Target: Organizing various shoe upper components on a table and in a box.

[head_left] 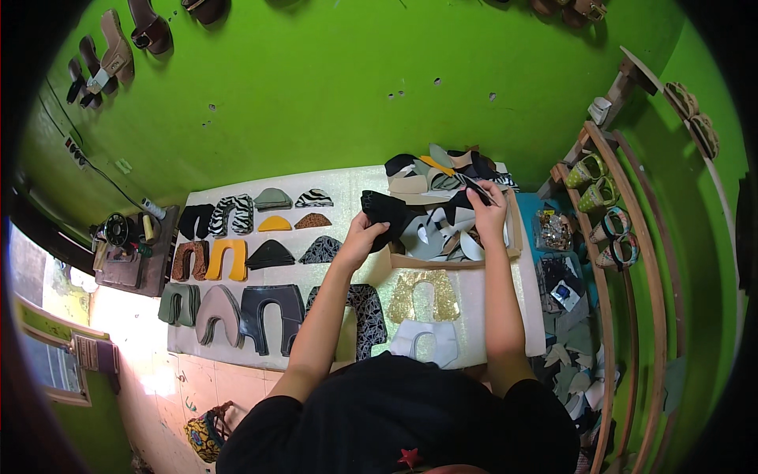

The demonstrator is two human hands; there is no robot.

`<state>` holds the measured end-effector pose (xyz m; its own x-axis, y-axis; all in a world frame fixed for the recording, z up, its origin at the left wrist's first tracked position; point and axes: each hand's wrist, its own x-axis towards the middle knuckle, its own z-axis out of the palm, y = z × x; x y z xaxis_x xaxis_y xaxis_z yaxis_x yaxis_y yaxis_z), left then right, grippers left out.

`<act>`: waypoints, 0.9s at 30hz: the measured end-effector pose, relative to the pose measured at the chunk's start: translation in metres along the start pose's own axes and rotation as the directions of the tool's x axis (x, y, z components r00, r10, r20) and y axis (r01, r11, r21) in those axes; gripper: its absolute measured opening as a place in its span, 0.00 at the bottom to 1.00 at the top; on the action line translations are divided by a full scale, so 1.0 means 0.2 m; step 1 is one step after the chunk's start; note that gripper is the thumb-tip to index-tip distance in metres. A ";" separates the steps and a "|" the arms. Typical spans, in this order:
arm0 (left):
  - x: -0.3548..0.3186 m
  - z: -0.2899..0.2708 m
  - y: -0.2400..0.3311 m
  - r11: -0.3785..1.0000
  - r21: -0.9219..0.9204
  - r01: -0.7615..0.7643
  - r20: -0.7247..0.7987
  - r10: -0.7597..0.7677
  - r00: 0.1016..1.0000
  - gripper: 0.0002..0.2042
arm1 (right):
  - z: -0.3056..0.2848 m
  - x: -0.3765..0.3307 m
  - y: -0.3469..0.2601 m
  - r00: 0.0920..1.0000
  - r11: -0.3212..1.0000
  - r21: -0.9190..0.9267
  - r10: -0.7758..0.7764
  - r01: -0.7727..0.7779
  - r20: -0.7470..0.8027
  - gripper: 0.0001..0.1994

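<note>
My left hand [363, 239] grips a small bundle of black shoe-upper pieces [384, 208] at the left side of a cardboard box [517, 225]. Over the same box, my right hand [489, 209] pinches a dark cut piece [470, 189] between thumb and fingers. Loose cut pieces [446, 229] in white, grey and black fill the box. Behind it lies a heap of more pieces [418, 167] in beige, yellow and black. Closest to my body on the table [521, 316] are a gold glittery U-shaped piece [407, 296] and white pieces [442, 345].
Sorted stacks in rows cover the table's left, among them zebra-print pieces [231, 213] and dark U-shaped pieces [272, 304]. A sewing machine [117, 231] stands far left. A wooden rack [624, 261] with sandals [586, 171] rises on the right, beside scraps [564, 355] and a clear container [553, 229].
</note>
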<state>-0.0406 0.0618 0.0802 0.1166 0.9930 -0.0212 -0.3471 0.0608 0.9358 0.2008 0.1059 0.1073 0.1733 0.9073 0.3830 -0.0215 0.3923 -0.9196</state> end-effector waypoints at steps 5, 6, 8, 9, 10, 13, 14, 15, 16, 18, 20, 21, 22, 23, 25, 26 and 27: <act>-0.01 0.03 -0.01 0.995 -0.020 0.094 0.057 -0.093 0.994 0.13 | -0.01 -0.01 0.10 0.931 0.979 0.012 0.190 -0.204 0.310 0.04; -0.02 0.04 -0.01 0.995 -0.020 0.094 0.057 -0.092 0.994 0.13 | -0.01 -0.02 0.12 0.934 0.986 -0.067 0.163 -0.150 0.319 0.04; -0.04 0.06 0.00 0.998 0.003 0.062 0.042 -0.062 0.997 0.17 | -0.03 -0.02 0.17 0.935 0.985 -0.146 0.136 -0.092 0.328 0.05; -0.05 0.06 0.01 0.998 0.003 0.061 0.036 -0.061 0.997 0.17 | -0.01 -0.03 0.13 0.940 0.971 -0.186 0.197 -0.148 0.279 0.06; -0.06 0.05 0.02 0.999 0.015 0.051 0.037 -0.051 0.998 0.18 | 0.00 -0.03 0.11 0.940 0.953 -0.224 0.255 -0.204 0.227 0.06; -0.07 0.04 0.02 0.999 0.020 0.042 0.037 -0.043 0.998 0.20 | -0.02 -0.01 0.12 0.958 0.978 -0.112 0.197 -0.177 0.208 0.06; -0.07 0.04 0.01 0.999 0.014 0.044 0.034 -0.044 0.998 0.20 | -0.01 0.00 0.13 0.970 0.986 -0.079 0.161 -0.148 0.183 0.05; -0.07 0.05 0.02 0.999 0.013 0.046 0.037 -0.046 0.998 0.20 | -0.03 0.01 0.14 0.970 0.985 -0.081 0.162 -0.149 0.180 0.05; -0.08 0.07 0.04 0.999 -0.011 0.045 0.050 -0.044 0.998 0.19 | -0.04 0.02 0.15 0.968 0.979 -0.114 0.186 -0.169 0.167 0.06; -0.08 0.07 0.05 0.998 -0.037 0.044 0.062 -0.042 0.997 0.19 | -0.09 0.03 0.18 0.944 0.878 -0.457 0.259 -0.142 0.205 0.15; -0.08 0.06 0.04 0.997 -0.063 0.037 0.080 -0.031 0.996 0.17 | -0.10 -0.03 0.23 0.904 0.652 -0.745 0.392 -0.142 0.171 0.20; -0.09 0.05 0.05 0.997 -0.062 0.035 0.078 -0.030 0.997 0.17 | -0.09 -0.07 0.25 0.859 0.344 -0.934 0.503 -0.100 0.093 0.25; -0.09 0.06 0.05 0.995 -0.100 0.028 0.092 -0.019 0.996 0.16 | -0.08 -0.10 0.25 0.818 0.328 -0.931 0.571 -0.159 0.062 0.32; -0.10 0.06 0.06 0.990 -0.137 0.021 0.107 -0.006 0.994 0.15 | -0.08 -0.14 0.25 0.823 0.378 -0.910 0.562 -0.169 0.080 0.32; -0.12 0.03 0.06 0.987 -0.158 0.021 0.095 -0.005 0.995 0.15 | 0.00 -0.19 0.16 0.825 0.290 -0.950 0.561 -0.117 0.070 0.31; -0.12 0.02 0.06 0.984 -0.179 0.022 0.088 -0.006 0.996 0.15 | 0.00 -0.19 0.16 0.823 0.293 -0.950 0.562 -0.110 0.078 0.31; -0.13 0.02 0.06 0.984 -0.179 0.024 0.092 -0.008 0.996 0.15 | -0.01 -0.20 0.17 0.829 0.257 -0.960 0.557 -0.113 0.051 0.31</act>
<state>-0.0437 0.0363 0.0934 0.2044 0.9789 0.0039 -0.5050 0.1020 0.8571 0.1948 0.0833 0.0612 0.0813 0.9783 -0.1904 0.9198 -0.1472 -0.3637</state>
